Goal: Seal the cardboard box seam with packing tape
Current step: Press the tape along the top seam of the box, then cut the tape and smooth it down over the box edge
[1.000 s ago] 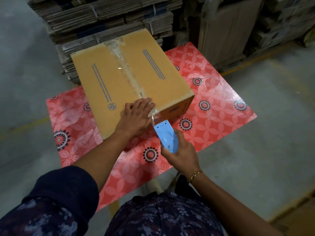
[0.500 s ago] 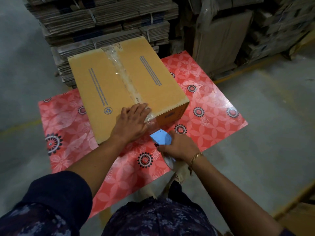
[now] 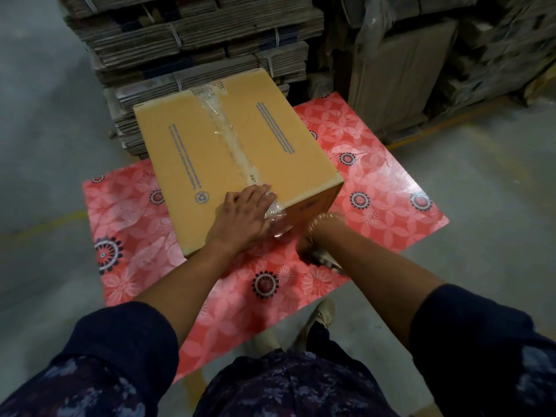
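Cardboard box [image 3: 228, 164] sits on the red flowery table [image 3: 391, 188], with bundled flat cartons [image 3: 195, 46] stacked behind the box. Clear tape [image 3: 224, 127] already runs the whole top seam, a bit wrinkly. Left hand [image 3: 243, 215] lies flat, fingers spread, pressing the tape down at the box's near edge. Right hand [image 3: 313, 245], just right of that near corner, is blurred, can't tell what it's gripping. Looks nearly done: only the tail down the front face needs sticking.

Left hand [image 3: 243, 216] pressed flat, palm down, fingers together and pointing away from the body, right hand [image 3: 313, 248] lower and blurred, grip unclear, gold bracelet [image 3: 323, 218] at its wrist, both forearms bare below dark sleeves [image 3: 126, 341]
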